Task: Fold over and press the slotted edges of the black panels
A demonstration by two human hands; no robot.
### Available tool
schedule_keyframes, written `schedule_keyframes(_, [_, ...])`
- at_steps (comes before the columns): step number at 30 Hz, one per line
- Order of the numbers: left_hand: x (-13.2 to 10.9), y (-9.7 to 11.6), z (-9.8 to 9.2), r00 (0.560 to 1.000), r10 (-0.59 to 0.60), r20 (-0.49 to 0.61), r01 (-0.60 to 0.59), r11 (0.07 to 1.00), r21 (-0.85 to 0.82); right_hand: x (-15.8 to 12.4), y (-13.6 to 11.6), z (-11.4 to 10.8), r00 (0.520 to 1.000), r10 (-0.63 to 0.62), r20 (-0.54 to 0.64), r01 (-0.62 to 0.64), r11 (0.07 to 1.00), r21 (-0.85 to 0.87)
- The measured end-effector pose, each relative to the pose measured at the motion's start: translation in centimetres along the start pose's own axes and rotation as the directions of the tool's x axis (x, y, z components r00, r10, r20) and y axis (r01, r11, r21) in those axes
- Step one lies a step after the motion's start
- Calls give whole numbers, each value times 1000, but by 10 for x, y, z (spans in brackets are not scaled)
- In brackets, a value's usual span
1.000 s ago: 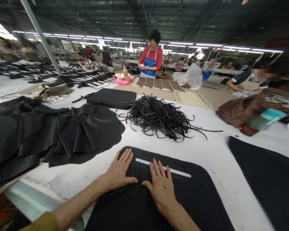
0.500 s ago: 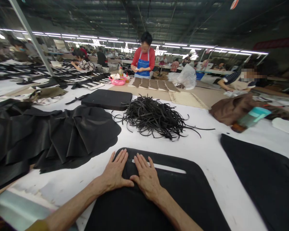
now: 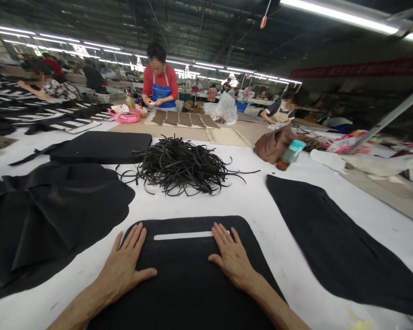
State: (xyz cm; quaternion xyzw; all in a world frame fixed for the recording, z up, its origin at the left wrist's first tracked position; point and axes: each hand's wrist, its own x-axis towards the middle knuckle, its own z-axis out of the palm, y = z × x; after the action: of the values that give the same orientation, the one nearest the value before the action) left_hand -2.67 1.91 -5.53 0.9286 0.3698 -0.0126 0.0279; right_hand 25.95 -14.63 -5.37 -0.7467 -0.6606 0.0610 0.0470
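Observation:
A black panel (image 3: pixel 186 270) with rounded corners and a narrow white slot (image 3: pixel 183 235) lies flat on the white table in front of me. My left hand (image 3: pixel 124 266) rests flat on its left edge, fingers stretched out. My right hand (image 3: pixel 231 257) lies flat on the panel's right part, fingertips at the slot's right end. Both hands press the panel and hold nothing.
A heap of black strips (image 3: pixel 179 167) lies beyond the panel. Stacked black pieces (image 3: pixel 44 215) are at the left, another black sheet (image 3: pixel 333 243) at the right, a black pad (image 3: pixel 99 146) further back. A teal-capped bottle (image 3: pixel 291 153) lies by brown cloth. A person in a blue apron (image 3: pixel 160 87) works across the table.
My hands have slid apart along the panel: the left toward its left edge, the right toward the slot's right end. The view has turned to the right.

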Motion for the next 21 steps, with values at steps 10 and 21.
schedule_keyframes(10, [9, -5, 5, 999, 39, -34, -38, 999, 26, 16, 45, -39, 958, 277, -68, -273, 960, 65])
schedule_keyframes(21, [16, -15, 14, 979, 143, -143, -130, 987, 93, 23, 53, -62, 933, 188, 307, -297, 883, 363])
